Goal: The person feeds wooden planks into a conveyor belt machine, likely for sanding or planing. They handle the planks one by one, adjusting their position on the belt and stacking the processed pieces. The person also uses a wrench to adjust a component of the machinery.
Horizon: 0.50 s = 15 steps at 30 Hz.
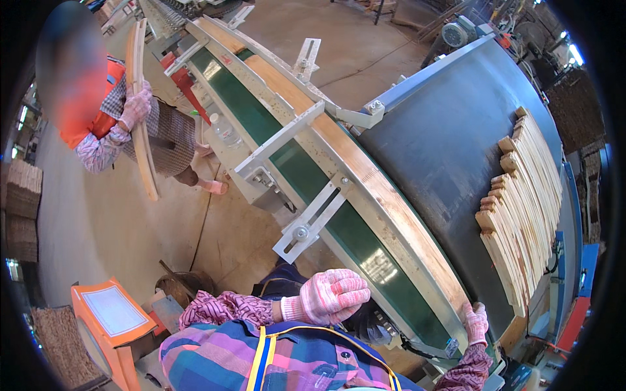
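Note:
My right hand point(476, 324), in a pink-and-white knit glove, is at the near end of a long narrow wooden board point(391, 199), its fingers closed on that end. The board lies flat in a channel beside a metal guide rail point(355, 195) on the conveyor. In front of my chest, my left hand point(334, 296), gloved alike, is curled into a loose fist with nothing visible in it. It touches neither the board nor the green belt point(358, 244).
On the wide dark belt point(433, 163) to the right lies a row of narrow wooden strips point(521, 208). Slotted metal brackets point(310, 221) cross the green belt. At the far left, a person holds a long wooden strip point(140, 130). An orange box point(111, 319) stands at the lower left.

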Available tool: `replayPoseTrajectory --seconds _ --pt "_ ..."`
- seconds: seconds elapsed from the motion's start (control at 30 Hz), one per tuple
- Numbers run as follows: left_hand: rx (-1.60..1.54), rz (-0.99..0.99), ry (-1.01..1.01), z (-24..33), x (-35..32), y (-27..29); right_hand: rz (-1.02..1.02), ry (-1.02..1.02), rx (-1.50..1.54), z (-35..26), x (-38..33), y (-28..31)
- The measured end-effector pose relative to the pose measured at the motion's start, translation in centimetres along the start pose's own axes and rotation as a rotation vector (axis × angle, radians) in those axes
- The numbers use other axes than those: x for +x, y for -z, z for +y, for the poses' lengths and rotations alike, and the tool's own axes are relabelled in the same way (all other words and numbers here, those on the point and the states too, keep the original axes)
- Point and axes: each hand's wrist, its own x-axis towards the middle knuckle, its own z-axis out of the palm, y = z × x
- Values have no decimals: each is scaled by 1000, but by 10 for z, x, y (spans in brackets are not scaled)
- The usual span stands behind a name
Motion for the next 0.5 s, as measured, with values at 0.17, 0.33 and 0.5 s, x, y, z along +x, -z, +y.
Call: replayPoseTrajectory --seconds 0.17,0.33,0.5 --pt "87 61 -40 12 19 -16 -148 429 106 -170 -22 -2" --pt "114 62 -51 25 32 -8 -242 515 -27 -223 -15 4" --pt "146 73 -18 9 3 4 -189 508 107 -226 -23 -12"
